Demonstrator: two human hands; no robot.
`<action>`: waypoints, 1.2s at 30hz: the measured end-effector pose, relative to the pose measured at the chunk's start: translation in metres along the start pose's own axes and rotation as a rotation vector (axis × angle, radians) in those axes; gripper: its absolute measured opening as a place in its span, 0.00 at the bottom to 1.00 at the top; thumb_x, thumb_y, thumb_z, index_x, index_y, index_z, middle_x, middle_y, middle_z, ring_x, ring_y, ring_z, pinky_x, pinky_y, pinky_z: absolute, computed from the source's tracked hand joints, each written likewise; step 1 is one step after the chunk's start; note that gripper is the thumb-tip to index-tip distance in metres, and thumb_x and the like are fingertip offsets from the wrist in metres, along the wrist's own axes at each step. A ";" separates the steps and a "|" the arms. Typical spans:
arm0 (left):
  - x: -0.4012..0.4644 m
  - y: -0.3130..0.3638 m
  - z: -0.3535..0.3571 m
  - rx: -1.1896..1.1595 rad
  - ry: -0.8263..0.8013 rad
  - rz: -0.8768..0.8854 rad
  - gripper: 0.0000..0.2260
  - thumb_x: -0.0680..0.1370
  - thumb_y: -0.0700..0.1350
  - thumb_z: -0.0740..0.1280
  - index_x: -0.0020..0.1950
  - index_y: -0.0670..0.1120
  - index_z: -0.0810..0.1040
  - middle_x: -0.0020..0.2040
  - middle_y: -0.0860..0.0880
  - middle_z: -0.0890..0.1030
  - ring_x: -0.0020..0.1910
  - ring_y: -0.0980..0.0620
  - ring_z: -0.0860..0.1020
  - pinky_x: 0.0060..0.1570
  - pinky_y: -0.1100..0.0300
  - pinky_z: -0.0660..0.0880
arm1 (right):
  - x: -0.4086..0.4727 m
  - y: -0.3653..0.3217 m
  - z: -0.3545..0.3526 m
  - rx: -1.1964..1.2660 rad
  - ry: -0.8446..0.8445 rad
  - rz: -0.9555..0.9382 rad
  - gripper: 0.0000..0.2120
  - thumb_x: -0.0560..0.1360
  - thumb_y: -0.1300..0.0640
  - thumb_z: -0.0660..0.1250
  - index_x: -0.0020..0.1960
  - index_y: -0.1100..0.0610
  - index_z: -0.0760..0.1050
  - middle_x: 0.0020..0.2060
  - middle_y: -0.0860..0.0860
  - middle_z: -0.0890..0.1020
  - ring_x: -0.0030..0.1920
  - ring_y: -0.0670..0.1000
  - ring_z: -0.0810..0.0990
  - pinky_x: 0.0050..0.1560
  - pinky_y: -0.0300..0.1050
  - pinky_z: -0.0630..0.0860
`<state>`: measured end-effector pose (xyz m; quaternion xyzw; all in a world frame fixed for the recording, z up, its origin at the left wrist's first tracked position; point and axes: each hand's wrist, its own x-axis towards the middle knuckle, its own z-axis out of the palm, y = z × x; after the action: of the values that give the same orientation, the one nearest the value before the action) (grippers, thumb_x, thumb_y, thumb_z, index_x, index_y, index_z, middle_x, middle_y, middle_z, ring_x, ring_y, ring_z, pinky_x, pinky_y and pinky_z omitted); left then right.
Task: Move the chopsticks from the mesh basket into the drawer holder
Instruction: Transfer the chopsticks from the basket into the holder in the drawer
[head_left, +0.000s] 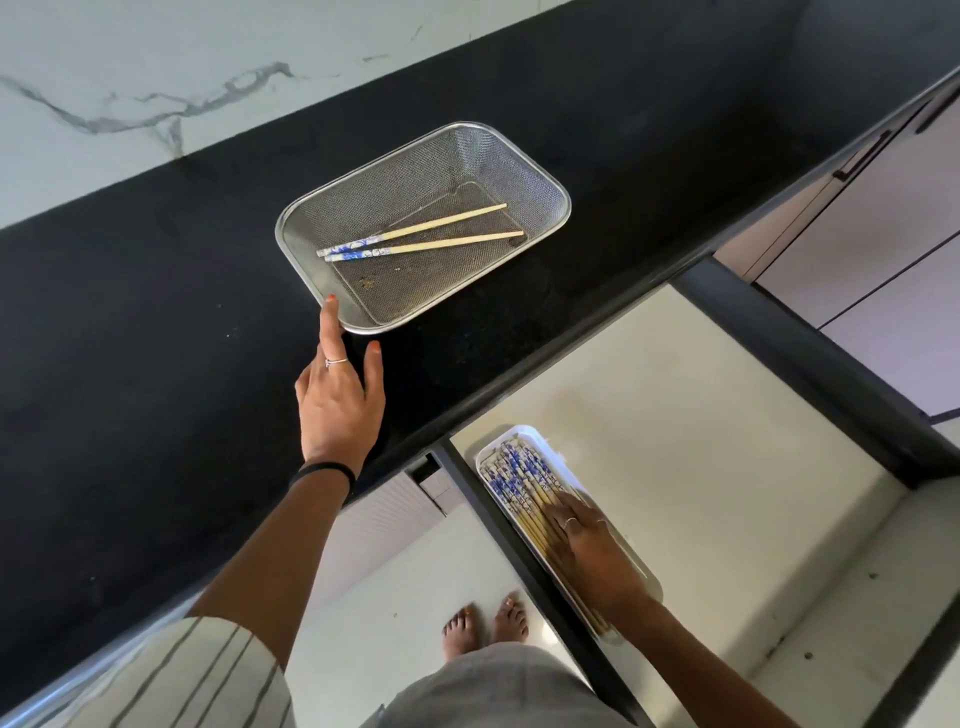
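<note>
Chopsticks (421, 236), two remaining, lying side by side in mesh basket (363, 208) on black counter (156, 291), patterned ends pointing toward left hand (340, 395). Left hand reaching with fingers spread, holding nothing, forefinger touching basket rim, chopsticks just beyond fingertips. Right hand (592, 556) resting flat, fingers straight, pressing bundle in drawer holder (550, 457). Risking nudging light basket away, or pinching only one thin stick and letting the other roll aside.

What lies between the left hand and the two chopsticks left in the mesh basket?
In the head view, only the mesh basket's near rim and bare mesh floor separate the left hand from the two chopsticks; its forefinger touches the rim.
</note>
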<state>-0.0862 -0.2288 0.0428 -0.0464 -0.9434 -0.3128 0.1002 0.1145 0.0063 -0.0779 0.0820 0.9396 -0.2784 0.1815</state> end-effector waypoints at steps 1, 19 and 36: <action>0.000 0.000 0.000 0.000 -0.002 0.000 0.29 0.83 0.50 0.57 0.80 0.51 0.45 0.74 0.42 0.69 0.70 0.41 0.71 0.72 0.45 0.60 | -0.002 0.001 -0.001 -0.044 -0.017 -0.008 0.24 0.81 0.51 0.57 0.75 0.52 0.59 0.77 0.51 0.56 0.77 0.52 0.53 0.78 0.46 0.52; 0.001 0.000 0.000 -0.051 0.007 -0.006 0.28 0.82 0.54 0.55 0.79 0.55 0.47 0.78 0.47 0.61 0.72 0.47 0.68 0.70 0.45 0.62 | 0.039 -0.102 -0.122 0.218 0.621 -0.338 0.16 0.81 0.49 0.56 0.65 0.52 0.71 0.66 0.51 0.70 0.65 0.44 0.67 0.62 0.19 0.58; 0.002 -0.003 -0.002 -0.055 -0.014 -0.029 0.29 0.80 0.58 0.55 0.79 0.55 0.49 0.78 0.51 0.60 0.71 0.53 0.68 0.67 0.55 0.59 | 0.237 -0.247 -0.201 -0.647 0.254 -0.276 0.15 0.74 0.66 0.64 0.60 0.59 0.74 0.57 0.55 0.77 0.59 0.58 0.76 0.62 0.57 0.69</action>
<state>-0.0885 -0.2323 0.0437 -0.0378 -0.9356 -0.3399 0.0878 -0.2260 -0.0752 0.1092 -0.0732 0.9962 0.0232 0.0405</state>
